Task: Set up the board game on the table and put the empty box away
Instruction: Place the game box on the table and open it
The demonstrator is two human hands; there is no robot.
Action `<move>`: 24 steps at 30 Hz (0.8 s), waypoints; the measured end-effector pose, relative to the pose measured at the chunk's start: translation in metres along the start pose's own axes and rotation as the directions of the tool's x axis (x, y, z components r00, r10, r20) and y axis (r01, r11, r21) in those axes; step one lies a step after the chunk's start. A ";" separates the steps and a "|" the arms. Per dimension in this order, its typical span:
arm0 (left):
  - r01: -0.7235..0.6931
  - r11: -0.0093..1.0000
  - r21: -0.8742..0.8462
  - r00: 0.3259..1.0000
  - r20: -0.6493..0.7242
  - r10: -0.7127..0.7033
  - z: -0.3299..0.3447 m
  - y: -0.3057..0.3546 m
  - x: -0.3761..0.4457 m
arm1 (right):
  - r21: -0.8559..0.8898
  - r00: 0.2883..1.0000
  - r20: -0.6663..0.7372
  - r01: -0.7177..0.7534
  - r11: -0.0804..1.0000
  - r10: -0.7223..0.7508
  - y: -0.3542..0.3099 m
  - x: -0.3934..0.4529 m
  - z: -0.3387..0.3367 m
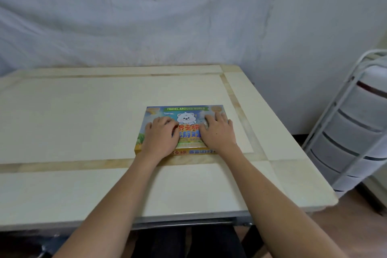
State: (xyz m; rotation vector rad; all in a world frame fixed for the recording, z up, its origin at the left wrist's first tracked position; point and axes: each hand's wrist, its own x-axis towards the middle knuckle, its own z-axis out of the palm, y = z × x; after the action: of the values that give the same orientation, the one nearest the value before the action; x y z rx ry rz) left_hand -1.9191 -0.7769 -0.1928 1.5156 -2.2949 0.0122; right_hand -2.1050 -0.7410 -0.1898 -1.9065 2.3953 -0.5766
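Left hand [161, 136] flat on the box [184, 114], fingers relaxed and spread on the lid, not curled round anything. Right hand [217, 131] same deal, palm down on the lid's right half, nothing pinched. So just pressing, no real hold yet.

Box sitting closed on the table [83, 111], right of centre, nearer the right edge than the left, well back from the near edge. Lid still on, so basically at the very start: nothing unpacked, board not out.

Stuff that could go sideways, guessing here:
- Glossy tabletop, so could slide toward the right edge if pushed instead of lifted.
- Lid popping off in a hurry with a snug fit, tray coming up with it, then dropping and dumping small pieces everywhere. Can't see what's inside, so no idea how loose things are.
- Pieces rolling off the right edge, down by the cart [360, 123].

Table itself: pale cream, shiny, with tan inlay strips forming a frame near the edges. Far edge up against a wrinkly white sheet [136, 16] hung as a backdrop. Off the right edge, a white wire-framed cart with stacked drawers. Bit of wood floor [351, 226] at the near right corner.
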 end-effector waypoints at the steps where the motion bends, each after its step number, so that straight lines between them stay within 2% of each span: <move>1: -0.012 0.999 -0.033 0.999 -0.034 0.011 0.000 -0.001 0.000 | 0.033 1.000 -0.020 -0.004 0.999 0.004 -0.001 -0.001 -0.002; 6: -0.035 0.996 -0.086 0.997 -0.073 0.028 0.001 -0.004 -0.002 | 0.347 0.991 -0.075 -0.076 0.935 0.109 -0.002 -0.005 -0.011; 9: -0.027 0.997 -0.072 0.998 -0.067 0.022 0.001 -0.005 -0.001 | 0.474 0.983 -0.046 -0.135 0.870 0.177 0.004 -0.004 -0.017; 13: -0.024 0.995 -0.099 0.996 -0.088 0.016 0.004 -0.006 -0.004 | 0.457 0.980 -0.059 -0.142 0.878 0.189 0.007 -0.001 -0.013; 18: -0.006 0.996 -0.094 0.998 -0.070 -0.001 0.003 -0.006 0.001 | 0.518 0.975 -0.067 -0.148 0.843 0.213 0.011 0.002 -0.017; 22: -0.005 0.997 -0.081 0.999 -0.046 0.001 0.004 -0.007 0.005 | 0.547 0.943 -0.032 -0.261 0.796 0.331 0.034 0.019 -0.031; 24: -0.002 0.998 -0.069 1.000 -0.016 0.001 0.003 -0.007 0.011 | 0.538 0.935 0.031 -0.314 0.782 0.354 0.049 0.026 -0.035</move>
State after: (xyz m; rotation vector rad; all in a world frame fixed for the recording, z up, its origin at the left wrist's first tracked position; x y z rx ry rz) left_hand -1.9174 -0.7905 -0.1936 1.4742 -2.2598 -0.0539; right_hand -2.1663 -0.7468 -0.1670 -1.2120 2.2013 -1.1490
